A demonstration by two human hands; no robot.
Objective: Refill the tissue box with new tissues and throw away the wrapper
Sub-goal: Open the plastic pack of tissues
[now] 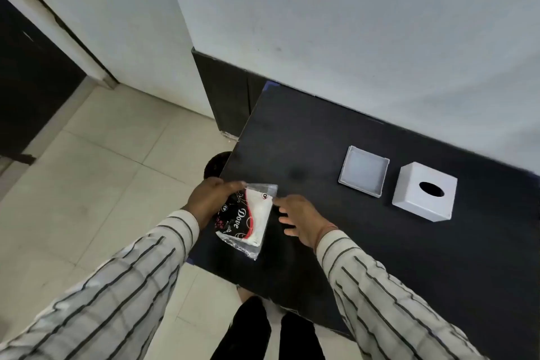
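Observation:
A pack of tissues (248,221) in a clear wrapper with black, red and white print hangs over the left part of the black table (380,242). My left hand (209,200) grips its upper left side. My right hand (301,218) is just right of the pack with fingers spread, its fingertips close to the pack's edge and holding nothing. Farther right on the table stands the white tissue box cover (423,191), oval slot facing up. Its shallow white base tray (364,171) lies beside it, open side up and with nothing in it.
A dark round bin (214,165) peeks out on the tiled floor by the table's left edge, behind my left hand. A white wall runs behind the table. A dark doorway is at far left.

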